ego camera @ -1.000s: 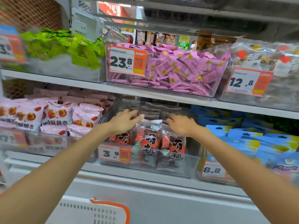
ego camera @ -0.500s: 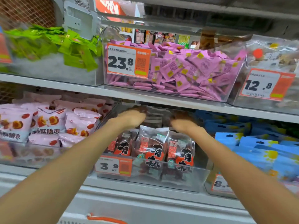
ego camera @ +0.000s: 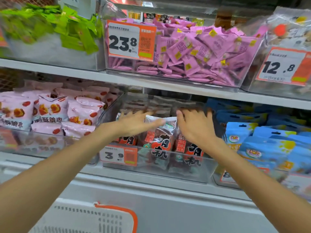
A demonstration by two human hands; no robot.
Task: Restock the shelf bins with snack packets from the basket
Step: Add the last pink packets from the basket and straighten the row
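Snack packets [ego camera: 159,142], the dark red ones with bold black lettering, stand in upright rows inside the clear middle bin [ego camera: 193,172] on the lower shelf, behind the 3.9 price tag [ego camera: 118,155]. Both my hands are in that bin. My left hand [ego camera: 134,122] lies across the top edge of the front centre packet with fingers stretched out flat, its grip loose and holding nothing. My right hand [ego camera: 193,125] rests spread-fingered on the packets just to the right, likewise unclenched. I judge I am squaring up the rows, not loading new stock.

The risk from here, as I read it: pressing too hard on those tops could tip the front row forward over the bin's low near wall. A sideways sweep could also topple packets into the gap at the bin's left. The basket [ego camera: 84,217] sits low and near, so any fallen packet may miss it.
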